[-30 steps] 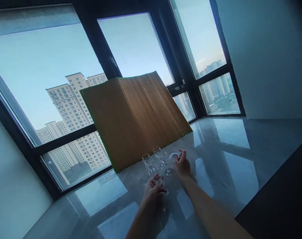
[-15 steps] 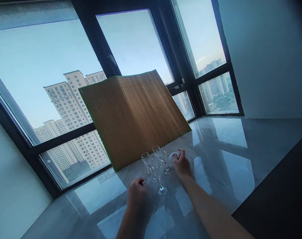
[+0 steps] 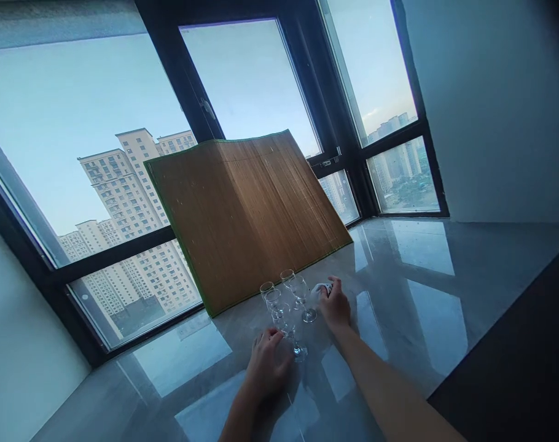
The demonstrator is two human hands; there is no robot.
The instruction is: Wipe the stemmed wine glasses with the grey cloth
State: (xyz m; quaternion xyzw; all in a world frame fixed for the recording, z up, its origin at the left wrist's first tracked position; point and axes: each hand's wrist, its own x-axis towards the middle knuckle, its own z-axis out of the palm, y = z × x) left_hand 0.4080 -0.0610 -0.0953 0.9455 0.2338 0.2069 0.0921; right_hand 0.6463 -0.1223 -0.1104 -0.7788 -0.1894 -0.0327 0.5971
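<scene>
Several clear stemmed glasses [image 3: 300,286] stand upright, close together in two rows, on the glossy grey surface. My left hand [image 3: 268,359] is at the nearest glass [image 3: 298,351], its fingers curled beside the lower bowl and stem. Whether they touch that glass, or hold anything, I cannot tell. To the right of the glasses, my right hand [image 3: 336,307] is closed on a small white thing with dark marks [image 3: 322,288]. It looks like crumpled cloth or paper, and the fingers partly cover it.
A brown bamboo mat [image 3: 256,215] with green edging leans on the dark window frame [image 3: 355,166] behind the glasses. The polished grey tiles [image 3: 394,344] carry bright window reflections. A dark area [image 3: 532,362] borders them at the lower right.
My left hand has moved right and slightly forward, up to the nearest glass. The right hand keeps its place with the white thing. The view has shifted a little.
</scene>
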